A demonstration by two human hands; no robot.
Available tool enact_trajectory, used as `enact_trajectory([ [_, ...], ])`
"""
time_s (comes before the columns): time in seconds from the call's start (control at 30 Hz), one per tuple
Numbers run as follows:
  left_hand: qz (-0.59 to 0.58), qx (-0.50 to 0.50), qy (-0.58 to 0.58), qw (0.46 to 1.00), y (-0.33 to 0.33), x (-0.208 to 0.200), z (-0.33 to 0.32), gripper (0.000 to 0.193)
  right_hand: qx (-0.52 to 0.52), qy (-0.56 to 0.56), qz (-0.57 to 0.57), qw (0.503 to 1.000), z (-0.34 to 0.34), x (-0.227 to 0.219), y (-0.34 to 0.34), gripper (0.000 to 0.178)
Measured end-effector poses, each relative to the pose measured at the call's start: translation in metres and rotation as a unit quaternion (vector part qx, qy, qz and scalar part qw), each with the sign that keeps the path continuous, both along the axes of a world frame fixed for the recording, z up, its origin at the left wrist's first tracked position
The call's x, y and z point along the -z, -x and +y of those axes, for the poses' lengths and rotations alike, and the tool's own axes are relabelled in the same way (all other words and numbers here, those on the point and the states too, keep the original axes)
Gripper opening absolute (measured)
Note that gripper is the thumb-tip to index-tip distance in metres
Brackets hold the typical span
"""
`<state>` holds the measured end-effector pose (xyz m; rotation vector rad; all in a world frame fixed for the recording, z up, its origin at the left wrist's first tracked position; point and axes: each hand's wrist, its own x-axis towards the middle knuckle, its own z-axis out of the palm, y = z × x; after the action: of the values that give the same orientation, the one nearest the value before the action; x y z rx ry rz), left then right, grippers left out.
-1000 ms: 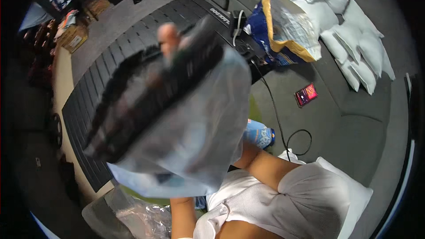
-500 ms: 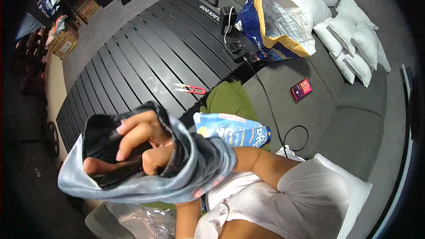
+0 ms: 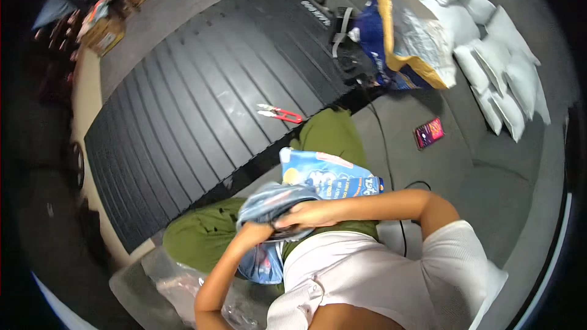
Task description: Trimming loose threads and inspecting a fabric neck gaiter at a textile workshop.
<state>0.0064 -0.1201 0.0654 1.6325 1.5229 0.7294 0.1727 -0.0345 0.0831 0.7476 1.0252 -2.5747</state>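
Bunched in my lap is a light-blue cloth piece (image 3: pixel 269 200), with part of it hanging below my hands. Both hands grip its bunched edge, close together. My left hand (image 3: pixel 255 233) is closed at the near left of the bunch. From the right, my right hand (image 3: pixel 304 215) closes on the same cloth, its fingertips partly hidden in the folds. Just beyond, a blue printed pouch-shaped thing (image 3: pixel 330 174) lies across my green-trousered legs. Red-handled thread snips (image 3: pixel 286 115) rest on the black slatted table, blades pointing left.
The black slatted table (image 3: pixel 183 91) stands ahead. A blue and yellow bag (image 3: pixel 391 36) sits at the right beside a black device with a cable. A phone (image 3: pixel 429 133) and white pillows (image 3: pixel 495 85) lie on the grey sofa. Clear plastic (image 3: pixel 183 290) is at my left.
The blue cloth, held up before me with its dark inside showing and fingers in the opening, has come down to my lap. The view has shifted slightly.
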Motion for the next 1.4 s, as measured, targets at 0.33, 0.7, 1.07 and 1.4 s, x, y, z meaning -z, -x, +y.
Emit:
enact_trajectory([
  [0.33,-0.054,-0.388,-0.172,0.904,0.059,-0.127,0.049,0.047,0.428,-0.572,0.105,0.692,0.081,-0.097,0.037,0.017],
  [0.7,-0.337,-0.41,-0.114,0.84,0.066,-0.156,0.034,0.016,0.044,-0.901,-0.101,0.42,0.103,-0.137,0.049,0.027],
  [1.07,-0.457,-0.324,-0.132,0.818,0.089,-0.19,0.039,0.015,-0.158,-0.686,0.529,0.474,0.105,-0.215,0.059,0.025],
  [1.4,0.114,-0.164,0.053,0.978,0.162,-0.21,0.054,0.03,-0.276,-0.768,0.351,0.459,0.136,-0.204,0.094,0.028],
])
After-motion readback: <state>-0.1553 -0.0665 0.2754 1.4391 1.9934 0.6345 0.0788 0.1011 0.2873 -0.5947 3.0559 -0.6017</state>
